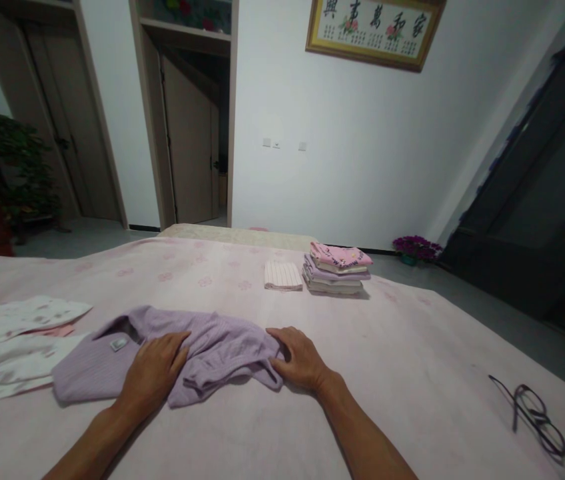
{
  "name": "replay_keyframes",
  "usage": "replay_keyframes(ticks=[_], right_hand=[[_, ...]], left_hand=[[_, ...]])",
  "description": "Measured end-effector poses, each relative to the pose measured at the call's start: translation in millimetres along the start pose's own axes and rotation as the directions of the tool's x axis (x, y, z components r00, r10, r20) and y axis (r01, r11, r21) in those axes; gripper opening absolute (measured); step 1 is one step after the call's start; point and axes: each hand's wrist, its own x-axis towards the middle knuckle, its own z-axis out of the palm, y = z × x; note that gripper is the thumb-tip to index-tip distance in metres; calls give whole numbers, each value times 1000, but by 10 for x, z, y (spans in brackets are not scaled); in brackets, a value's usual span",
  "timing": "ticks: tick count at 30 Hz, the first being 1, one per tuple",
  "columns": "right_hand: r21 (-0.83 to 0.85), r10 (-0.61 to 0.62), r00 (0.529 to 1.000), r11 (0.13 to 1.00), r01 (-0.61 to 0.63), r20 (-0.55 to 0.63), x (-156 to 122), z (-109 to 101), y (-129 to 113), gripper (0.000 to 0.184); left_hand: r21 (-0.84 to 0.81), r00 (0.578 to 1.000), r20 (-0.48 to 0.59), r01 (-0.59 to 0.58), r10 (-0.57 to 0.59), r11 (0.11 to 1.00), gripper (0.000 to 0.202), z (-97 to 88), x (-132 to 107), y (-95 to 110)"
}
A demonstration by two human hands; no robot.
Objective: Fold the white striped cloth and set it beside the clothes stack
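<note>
Lilac knit garment (222,350) lying bunched on a pink bedspread (412,347), at the near side of the bed, with a small pale tag (118,343) showing on its left part. Left hand (155,370) flat across the middle of the knit, fingers (175,347) close together and pressing down, with no pinch. Right hand (300,360) at the garment's right end, fingers (277,345) lightly together and curved over a loose fold; pinch or mere rest, impossible to tell from this view. Just left of the knit, a white cloth (12,347) with a dark blotchy print, apparently touching it. Farther up the bed, a folded stack (335,270) of pink and lilac clothes, and just beside it a striped folded cloth (282,275). Well off to the right, glasses (535,420), apart from everything else. Step in hand, by the look of it: flattening a rumpled piece, its shape far from squared. Called for now: the loose right-hand fold smoothed out and the edges evened.
</note>
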Motion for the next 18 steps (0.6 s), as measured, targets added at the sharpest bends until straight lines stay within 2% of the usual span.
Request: replay_keyframes(ticks=[8, 18], right_hand=[[-31, 3, 999, 999, -5, -40, 38, 77, 9, 36], [29, -18, 997, 999, 20, -71, 25, 113, 65, 30]], left_hand=[[-34, 1000, -9, 24, -25, 999, 39, 7, 30, -39], [-100, 999, 18, 48, -46, 994, 42, 41, 35, -110]])
